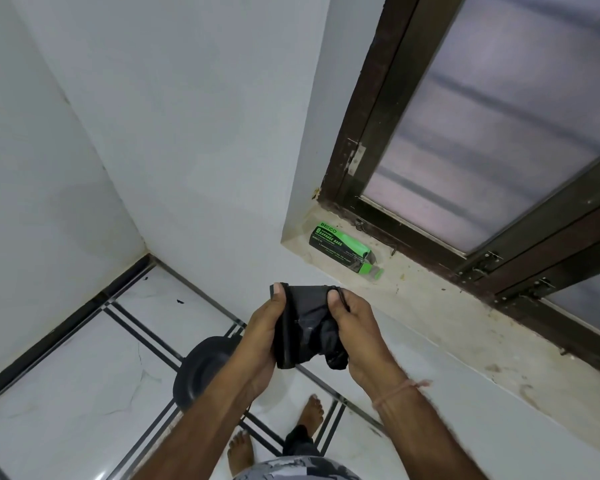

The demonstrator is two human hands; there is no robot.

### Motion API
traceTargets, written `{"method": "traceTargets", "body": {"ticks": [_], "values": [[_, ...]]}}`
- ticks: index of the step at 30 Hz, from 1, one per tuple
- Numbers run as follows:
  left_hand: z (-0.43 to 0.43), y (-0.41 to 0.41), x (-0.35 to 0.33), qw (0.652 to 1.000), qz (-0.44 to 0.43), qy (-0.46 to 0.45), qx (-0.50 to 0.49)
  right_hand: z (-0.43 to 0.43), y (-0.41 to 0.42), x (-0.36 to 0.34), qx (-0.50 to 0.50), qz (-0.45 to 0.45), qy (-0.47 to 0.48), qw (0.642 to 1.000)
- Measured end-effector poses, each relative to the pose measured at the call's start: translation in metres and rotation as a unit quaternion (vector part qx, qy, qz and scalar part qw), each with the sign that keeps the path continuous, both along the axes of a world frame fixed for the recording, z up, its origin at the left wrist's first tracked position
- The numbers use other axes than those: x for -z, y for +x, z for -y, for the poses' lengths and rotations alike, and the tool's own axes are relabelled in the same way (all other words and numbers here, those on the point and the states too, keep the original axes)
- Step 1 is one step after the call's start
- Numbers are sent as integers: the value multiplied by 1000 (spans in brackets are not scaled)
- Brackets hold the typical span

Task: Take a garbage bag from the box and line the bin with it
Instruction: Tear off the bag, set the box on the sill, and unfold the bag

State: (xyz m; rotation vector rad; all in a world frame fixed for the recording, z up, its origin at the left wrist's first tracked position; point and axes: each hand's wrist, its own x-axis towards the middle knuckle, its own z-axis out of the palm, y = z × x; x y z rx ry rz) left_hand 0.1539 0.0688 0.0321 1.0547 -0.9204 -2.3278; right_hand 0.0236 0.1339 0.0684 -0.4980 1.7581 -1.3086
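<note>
A folded black garbage bag [305, 323] is held in front of me by both hands. My left hand [262, 327] grips its left edge with the thumb on top. My right hand [352, 327] pinches its right side, where the plastic is bunched. The green and black garbage bag box [340, 245] lies on the window sill [430, 306], its right end open. The black round bin [201, 372] stands on the floor below my left forearm, which hides part of it.
A dark-framed window [499, 133] with frosted glass rises above the dusty sill. White walls meet in a corner at the left. The floor [84, 375] is white tile with dark lines. My bare feet [309, 414] stand near the bin.
</note>
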Motion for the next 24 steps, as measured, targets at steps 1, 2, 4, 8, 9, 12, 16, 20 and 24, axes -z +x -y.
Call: {"method": "traceTargets", "body": {"ticks": [1,2,4,8,9,12,16,20,24], "values": [[0,0,0,1000,0,7,-4,1,-1,2,18,-2,-4,1000],[0,-1,0,1000,0,11,-7,1,-2,4,33,-3,-11,999],[0,-1,3,1000,-3,7,-2,-1,-4,1,33,24,-37,998],[-2,-2,2,1000,-9,3,0,-8,-5,-6,-56,37,-41,997],[-2,-3,2,1000,-7,3,0,-8,-5,-4,-49,23,-26,998],[-2,-2,4,1000,-3,1,-3,-6,-2,2,-11,7,-7,1000],[-1,-1,5,1000,-8,7,4,-8,-5,5,31,24,-21,999],[-3,1,5,1000,-11,-7,15,-9,-1,-9,-9,67,-44,997],[-3,0,3,1000,-6,-2,5,-9,2,-5,-15,41,-30,999]]}}
